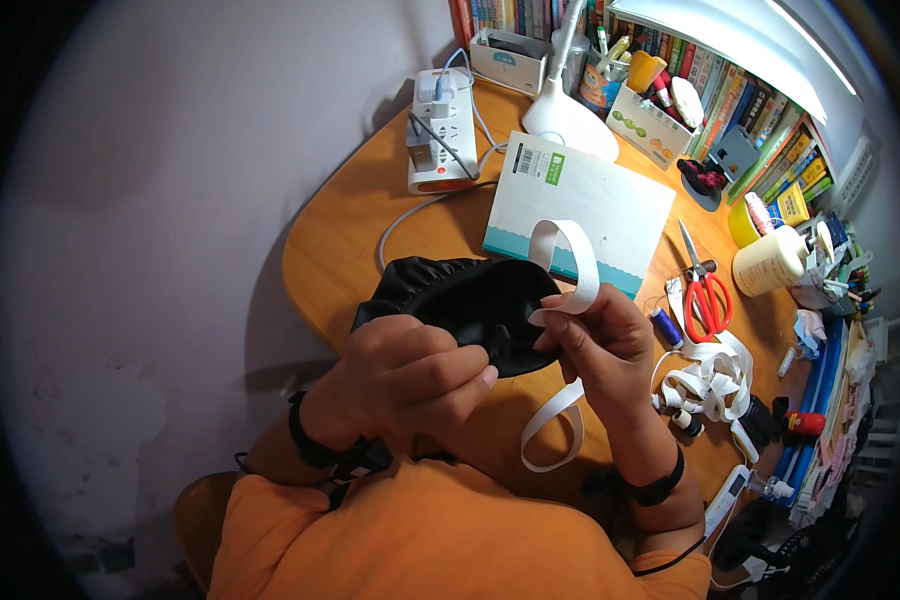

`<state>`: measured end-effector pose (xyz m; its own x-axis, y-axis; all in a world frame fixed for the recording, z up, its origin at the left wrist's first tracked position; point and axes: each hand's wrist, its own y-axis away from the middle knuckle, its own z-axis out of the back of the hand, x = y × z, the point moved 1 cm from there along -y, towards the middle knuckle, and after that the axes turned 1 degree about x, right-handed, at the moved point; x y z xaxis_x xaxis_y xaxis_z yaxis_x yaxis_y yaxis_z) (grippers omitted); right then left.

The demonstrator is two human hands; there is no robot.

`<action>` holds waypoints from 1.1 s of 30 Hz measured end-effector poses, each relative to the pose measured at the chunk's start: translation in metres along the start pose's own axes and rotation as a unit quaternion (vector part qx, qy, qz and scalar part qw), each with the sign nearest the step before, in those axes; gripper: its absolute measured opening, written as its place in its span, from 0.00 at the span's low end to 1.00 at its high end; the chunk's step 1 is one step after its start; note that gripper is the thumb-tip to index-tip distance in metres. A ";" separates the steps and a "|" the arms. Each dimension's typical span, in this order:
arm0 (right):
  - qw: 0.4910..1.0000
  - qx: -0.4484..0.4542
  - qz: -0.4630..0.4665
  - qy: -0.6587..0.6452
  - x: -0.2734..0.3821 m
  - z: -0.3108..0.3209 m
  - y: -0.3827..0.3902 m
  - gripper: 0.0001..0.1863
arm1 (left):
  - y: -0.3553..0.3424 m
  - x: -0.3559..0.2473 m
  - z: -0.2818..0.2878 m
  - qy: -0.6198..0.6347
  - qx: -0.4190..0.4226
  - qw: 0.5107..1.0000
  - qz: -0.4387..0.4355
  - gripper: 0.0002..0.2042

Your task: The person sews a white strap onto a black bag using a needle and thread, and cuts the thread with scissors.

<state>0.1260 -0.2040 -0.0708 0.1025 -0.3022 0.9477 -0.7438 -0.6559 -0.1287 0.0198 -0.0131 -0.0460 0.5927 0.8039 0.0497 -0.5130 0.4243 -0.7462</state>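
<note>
In front of my chest a piece of black fabric (pixel 425 290), gathered along one side, hangs opened up like a pouch. My left hand (pixel 410 375) is closed in a pinch at its near edge, and a small fold of the cloth sticks up beside the fingertips. Between the thumb and fingers of my right hand (pixel 610 340) is a white flat band (pixel 576 255), possibly elastic, at the fabric's right edge. One part of the band loops up above the fingers; another length (pixel 555 425) curls below the hand. Whether the band is fastened to the cloth cannot be seen.
A white booklet (pixel 580 200) lies behind the fabric. Red-handled scissors (pixel 708 295), a purple thread spool (pixel 667 328) and heaped white band (pixel 710 380) are on the right. Further back stand a power strip (pixel 445 130), a desk lamp (pixel 570 120) and a cream bottle (pixel 770 262).
</note>
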 end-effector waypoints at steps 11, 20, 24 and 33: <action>0.999 -0.023 -0.008 -0.040 0.004 0.004 -0.006 0.05 | 0.003 0.009 0.001 0.077 0.045 0.993 0.078 0.11; 0.956 0.159 -0.232 0.080 0.006 0.014 -0.006 0.07 | 0.028 0.000 0.001 0.158 0.154 0.966 0.136 0.06; 0.920 0.232 -0.162 0.271 0.008 0.016 0.007 0.04 | 0.041 0.006 0.001 0.191 0.173 0.934 0.247 0.06; 0.855 0.327 -0.028 0.401 -0.013 0.016 0.030 0.05 | 0.027 0.011 -0.022 0.093 0.141 0.948 0.270 0.12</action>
<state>0.1128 -0.2306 -0.0917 -0.5550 0.1429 0.8195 -0.1976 -0.9796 0.0370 0.0256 -0.0021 -0.0803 0.2819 0.8590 -0.4274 -0.9028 0.0867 -0.4213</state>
